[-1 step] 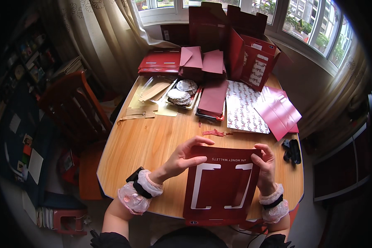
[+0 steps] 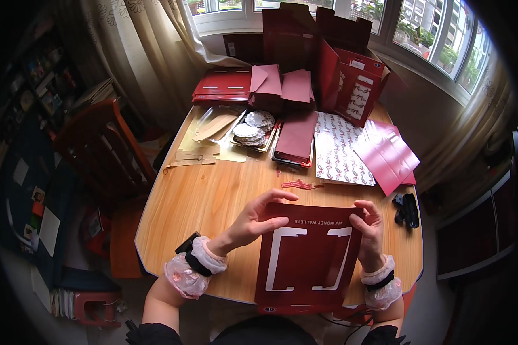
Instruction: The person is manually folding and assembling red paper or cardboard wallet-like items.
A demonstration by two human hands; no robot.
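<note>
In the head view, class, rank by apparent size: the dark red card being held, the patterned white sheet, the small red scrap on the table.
1. dark red card, though nearness to the camera inflates it
2. patterned white sheet
3. small red scrap

- The palm of the left hand (image 2: 252, 221) and the thumbs of both hands are hidden behind the dark red card sheet (image 2: 308, 259), so the grip on its back cannot be seen.
- The lower edge of the sheet is covered by the person's dark clothing at the bottom of the frame.
- The table (image 2: 213, 195) beneath the sheet is concealed.
- What lies in the clear tray (image 2: 256, 131) is too small to be identified beyond round patterned pieces.
- The small black object (image 2: 407, 210) beside the right hand (image 2: 372, 230) cannot be made out.
- The shelves at the left rim are darkened and blurred.
</note>
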